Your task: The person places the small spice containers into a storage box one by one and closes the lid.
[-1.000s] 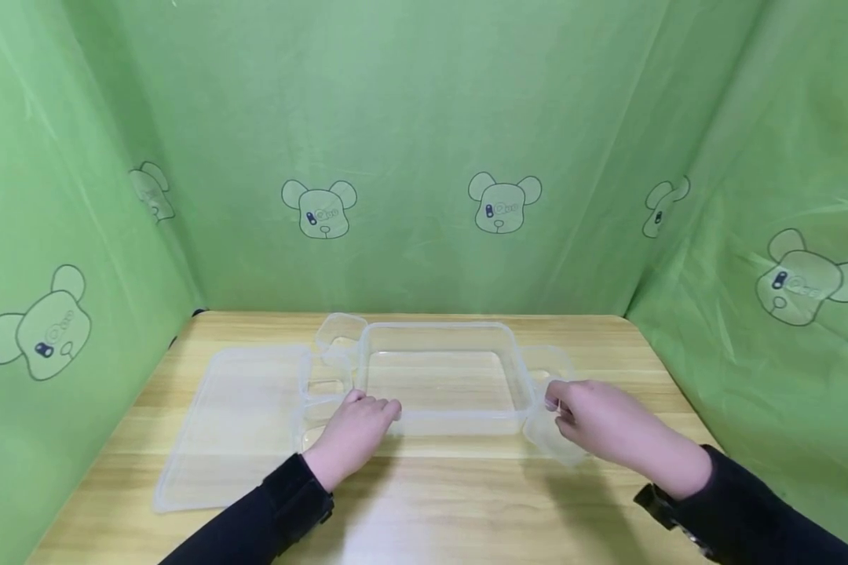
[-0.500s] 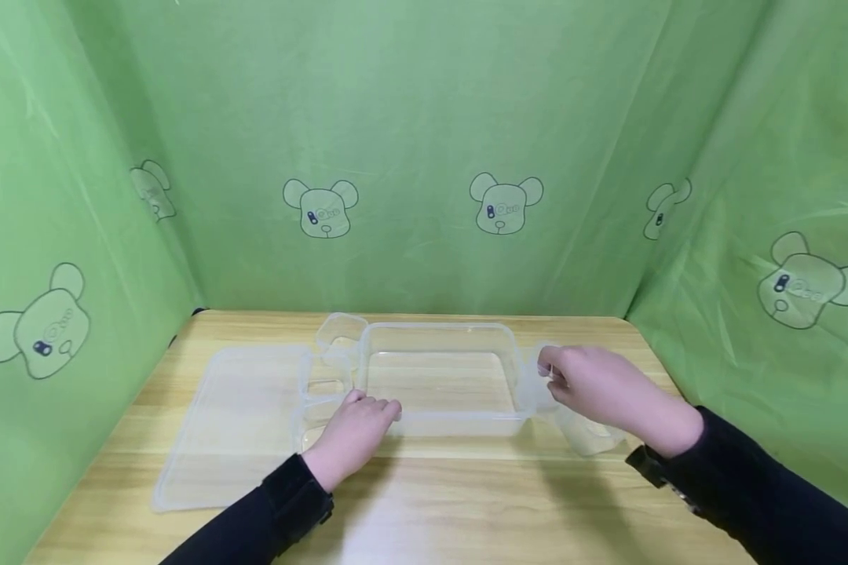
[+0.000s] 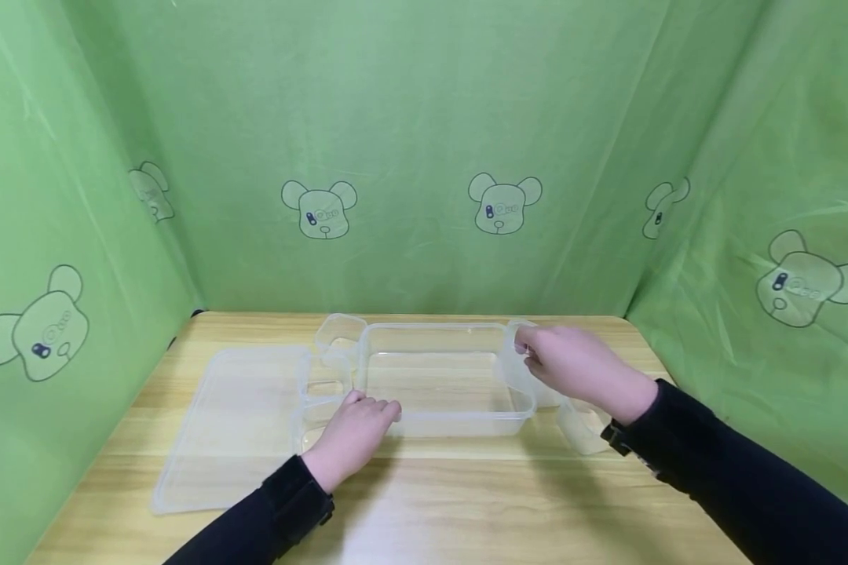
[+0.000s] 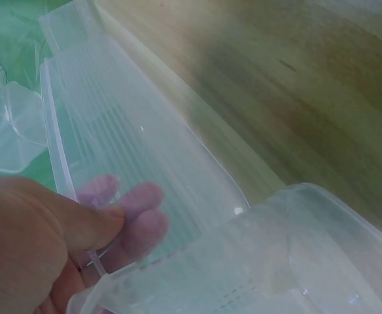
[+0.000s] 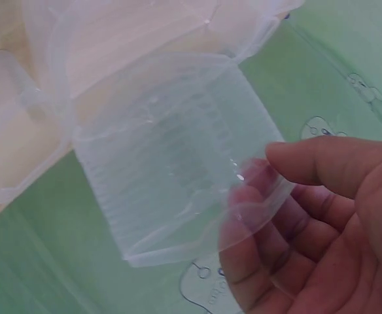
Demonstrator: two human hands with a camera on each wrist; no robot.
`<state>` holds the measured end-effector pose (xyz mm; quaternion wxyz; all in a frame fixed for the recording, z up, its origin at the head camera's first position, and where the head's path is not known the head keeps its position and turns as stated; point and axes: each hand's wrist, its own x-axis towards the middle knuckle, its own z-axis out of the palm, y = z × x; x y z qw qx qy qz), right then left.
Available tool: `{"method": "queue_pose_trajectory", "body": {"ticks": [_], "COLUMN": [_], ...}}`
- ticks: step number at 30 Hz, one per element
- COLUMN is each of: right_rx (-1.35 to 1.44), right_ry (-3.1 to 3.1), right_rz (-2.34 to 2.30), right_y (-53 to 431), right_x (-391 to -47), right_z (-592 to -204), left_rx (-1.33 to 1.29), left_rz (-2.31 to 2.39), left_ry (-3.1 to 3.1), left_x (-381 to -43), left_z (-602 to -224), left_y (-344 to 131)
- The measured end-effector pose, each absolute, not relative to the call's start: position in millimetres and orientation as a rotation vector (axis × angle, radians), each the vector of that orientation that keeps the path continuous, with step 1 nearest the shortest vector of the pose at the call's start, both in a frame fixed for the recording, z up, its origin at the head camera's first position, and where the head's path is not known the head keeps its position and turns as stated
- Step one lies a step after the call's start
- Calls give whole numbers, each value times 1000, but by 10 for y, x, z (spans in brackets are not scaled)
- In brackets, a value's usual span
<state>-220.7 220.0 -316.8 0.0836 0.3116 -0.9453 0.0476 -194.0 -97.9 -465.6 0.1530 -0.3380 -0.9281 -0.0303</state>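
A large clear plastic food container [image 3: 459, 424] stands on the wooden table, its inside visible from above. At its front left corner my left hand [image 3: 356, 431] pinches the wall between thumb and fingers, with the fingertips showing through the plastic in the left wrist view. My right hand [image 3: 583, 365] holds a small clear plastic container [image 5: 178, 163] by one wall. That small container is tilted and overlaps the right end of the large one in the head view. Whether the two touch is hard to tell through the clear plastic.
A flat translucent lid [image 3: 233, 431] lies at the left. Between it and the large container are several small clear containers [image 3: 341, 331]. Another small container [image 3: 583, 430] sits at the right, below my right wrist. Green cloth [image 3: 410, 157] walls surround the table.
My right hand has lifted the small container off the table's right side and carried it left and away from me, to the large container's right end. The left hand stays put.
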Motion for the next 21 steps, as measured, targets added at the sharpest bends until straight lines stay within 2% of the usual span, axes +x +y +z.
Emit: {"method": "queue_pose_trajectory", "body": {"ticks": [21], "right_rx": [999], "right_ry": [-2722], "right_rz": [129], "right_y": [2030], "right_x": [-2522], "right_z": [-3592], "left_rx": [-966], "left_rz": [-96], "left_ry": [-2673], "left_x": [-1944], "left_z": [-4663], "left_y": [-981]}}
